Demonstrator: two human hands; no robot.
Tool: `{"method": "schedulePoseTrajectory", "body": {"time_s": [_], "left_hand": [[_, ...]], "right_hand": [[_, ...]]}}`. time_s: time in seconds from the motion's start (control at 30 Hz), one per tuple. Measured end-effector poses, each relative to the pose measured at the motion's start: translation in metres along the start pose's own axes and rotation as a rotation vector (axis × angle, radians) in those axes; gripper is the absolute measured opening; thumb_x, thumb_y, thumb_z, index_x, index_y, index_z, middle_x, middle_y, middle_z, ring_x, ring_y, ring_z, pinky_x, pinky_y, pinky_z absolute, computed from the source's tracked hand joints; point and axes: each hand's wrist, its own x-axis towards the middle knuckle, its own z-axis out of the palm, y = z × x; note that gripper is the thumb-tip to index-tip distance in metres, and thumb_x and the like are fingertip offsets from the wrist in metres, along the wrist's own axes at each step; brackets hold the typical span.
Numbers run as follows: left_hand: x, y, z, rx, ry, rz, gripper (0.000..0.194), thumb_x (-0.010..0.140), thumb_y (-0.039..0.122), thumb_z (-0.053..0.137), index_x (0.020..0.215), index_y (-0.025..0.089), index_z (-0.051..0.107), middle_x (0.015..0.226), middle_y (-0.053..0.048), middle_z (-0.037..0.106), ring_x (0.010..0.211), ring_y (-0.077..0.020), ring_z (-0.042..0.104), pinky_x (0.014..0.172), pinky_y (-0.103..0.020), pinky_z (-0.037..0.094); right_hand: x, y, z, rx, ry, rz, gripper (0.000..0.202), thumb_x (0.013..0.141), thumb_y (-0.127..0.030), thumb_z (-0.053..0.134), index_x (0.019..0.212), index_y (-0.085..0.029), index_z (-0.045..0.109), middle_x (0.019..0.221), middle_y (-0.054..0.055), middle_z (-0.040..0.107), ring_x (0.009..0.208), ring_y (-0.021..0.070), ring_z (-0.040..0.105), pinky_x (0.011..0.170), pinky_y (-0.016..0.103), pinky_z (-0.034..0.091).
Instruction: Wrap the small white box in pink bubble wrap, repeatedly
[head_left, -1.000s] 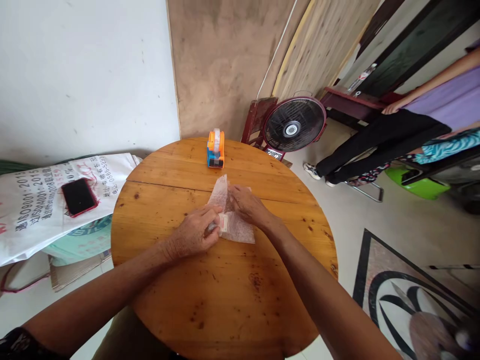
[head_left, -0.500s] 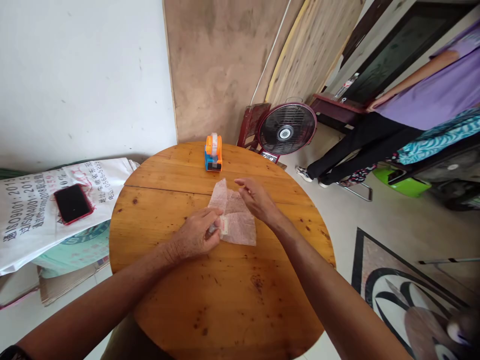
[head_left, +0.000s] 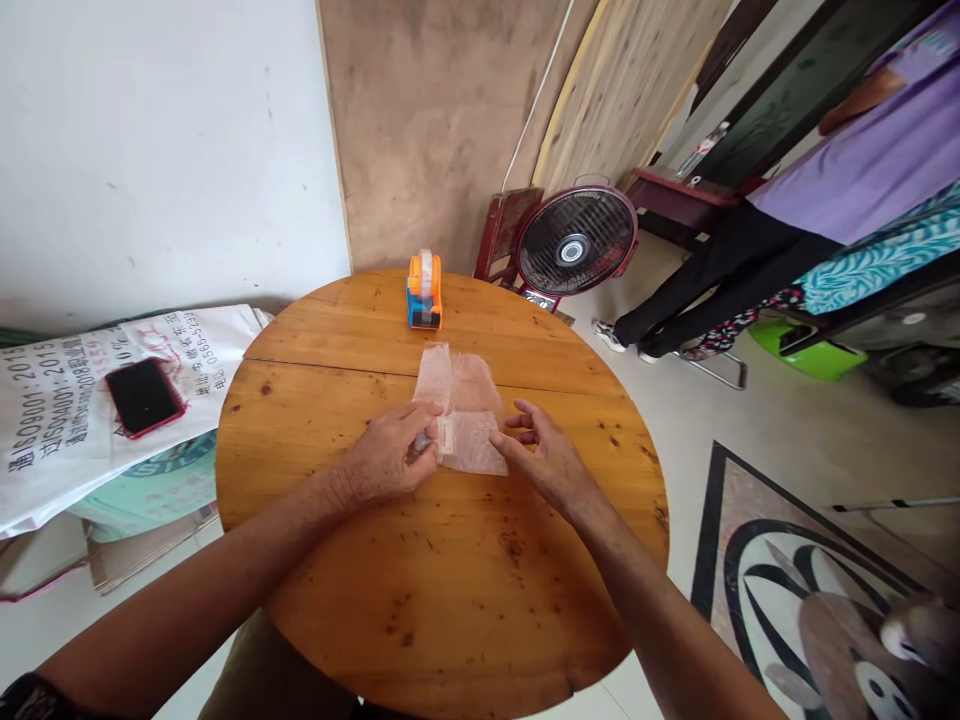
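Observation:
A translucent pinkish sheet that looks like bubble wrap (head_left: 476, 435) lies creased on the round wooden table (head_left: 450, 580). My left hand (head_left: 386, 450) is closed at its left edge, thumb and forefinger pinching it. A small greyish bit shows inside the curl of that hand; I cannot make out what it is. Beside the fingertips, a small pale rectangular piece (head_left: 446, 436) rests on the sheet. At the sheet's right edge, my right hand (head_left: 551, 455) is open with fingers spread, its thumb over the sheet. Beyond the sheet stands an orange and blue tape dispenser (head_left: 424, 292) with a tape roll.
A phone (head_left: 144, 397) lies on a white printed sack (head_left: 60, 430) left of the table. Behind the table, a fan (head_left: 574, 248) stands near the wooden board. A person in a purple top (head_left: 832, 180) stands at the right, near a green object (head_left: 810, 350).
My right hand has drawn back from the sheet's upper part to its lower right edge, and its fingers have spread. More of the sheet shows flat; my left hand keeps its place.

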Motion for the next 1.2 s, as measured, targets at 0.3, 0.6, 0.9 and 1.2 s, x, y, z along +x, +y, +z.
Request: {"method": "schedulePoseTrajectory", "body": {"time_s": [0.3,0.6,0.9,1.2], "left_hand": [[0.001,-0.003,0.001,0.027,0.014,0.045,0.016,0.079,0.011,0.053,0.093,0.019,0.057,0.120,-0.014,0.069,0.114,-0.0251,0.064,0.100,-0.041,0.051],[0.004,-0.002,-0.002,0.144,-0.013,0.058,0.028,0.077,0.014,0.055,0.104,0.019,0.060,0.099,-0.008,0.074,0.111,-0.0285,0.063,0.094,-0.045,0.046],[0.008,0.003,-0.006,0.176,-0.115,-0.026,0.022,0.081,0.020,0.052,0.102,0.019,0.061,0.099,-0.010,0.070,0.106,-0.0292,0.059,0.091,-0.045,0.045],[0.006,0.003,-0.004,0.043,0.006,-0.117,0.019,0.079,0.025,0.057,0.097,0.020,0.057,0.105,-0.009,0.066,0.104,-0.0274,0.058,0.091,-0.044,0.046]], "right_hand": [[0.003,0.000,0.022,0.066,-0.018,-0.026,0.071,0.075,-0.045,0.064,0.136,-0.014,0.045,0.066,-0.003,0.056,0.062,0.0189,0.054,0.060,0.032,0.044],[-0.002,-0.025,0.037,0.390,-0.017,-0.073,0.061,0.076,-0.045,0.062,0.127,-0.015,0.049,0.065,-0.006,0.054,0.057,0.0142,0.050,0.055,0.028,0.042],[0.003,-0.057,0.049,0.436,-0.106,-0.059,0.060,0.075,-0.038,0.064,0.128,-0.011,0.051,0.069,-0.002,0.062,0.057,0.0147,0.056,0.050,0.027,0.046],[-0.006,-0.063,0.036,0.321,-0.238,-0.081,0.057,0.084,-0.028,0.048,0.137,-0.006,0.045,0.076,0.004,0.067,0.057,0.0158,0.062,0.050,0.029,0.051]]}}
